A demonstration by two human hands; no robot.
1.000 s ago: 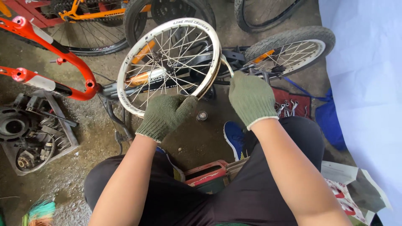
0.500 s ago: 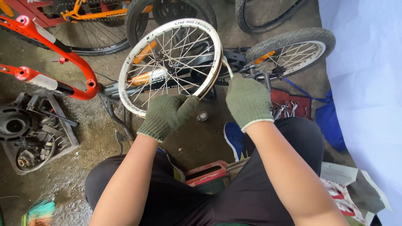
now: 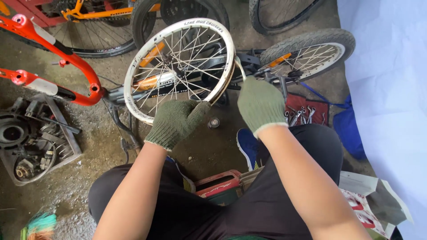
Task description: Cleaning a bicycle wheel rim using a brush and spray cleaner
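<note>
Your left hand (image 3: pixel 177 122), in a knit green glove, grips the lower edge of the white spoked bicycle rim (image 3: pixel 179 66) standing on the gritty concrete floor (image 3: pixel 200 146). Your right hand (image 3: pixel 260 104), gloved too, curls by the rim's right edge; can't tell if it's holding it. A small metal nut (image 3: pixel 214 122) sits between your hands. Red pouch of wrenches (image 3: pixel 307 111) right, orange frame (image 3: pixel 53 58) left.
</note>
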